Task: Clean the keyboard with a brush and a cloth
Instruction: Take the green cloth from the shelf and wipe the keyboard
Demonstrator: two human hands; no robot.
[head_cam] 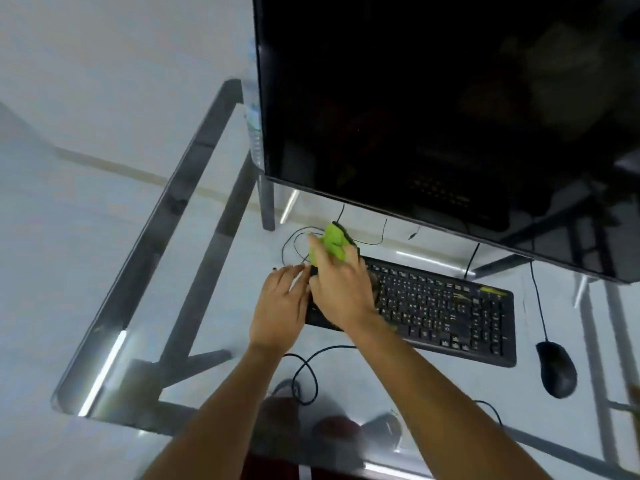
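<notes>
A black keyboard point(443, 310) lies on a glass desk point(214, 341), below a dark monitor. My right hand point(341, 289) is over the keyboard's left end, closed on a green cloth point(330, 242) together with a dark handle, probably the brush point(348, 237), that pokes out above the fingers. My left hand point(280, 306) rests at the keyboard's left edge with its fingers stretched out flat, touching or steadying that edge. The left end of the keyboard is hidden under both hands.
A large dark monitor point(450, 116) stands behind the keyboard. A black mouse point(557, 368) lies at the right with its cable running back. Loose black cables point(304, 375) curl in front and behind the hands. The desk's left edge point(90, 358) is near.
</notes>
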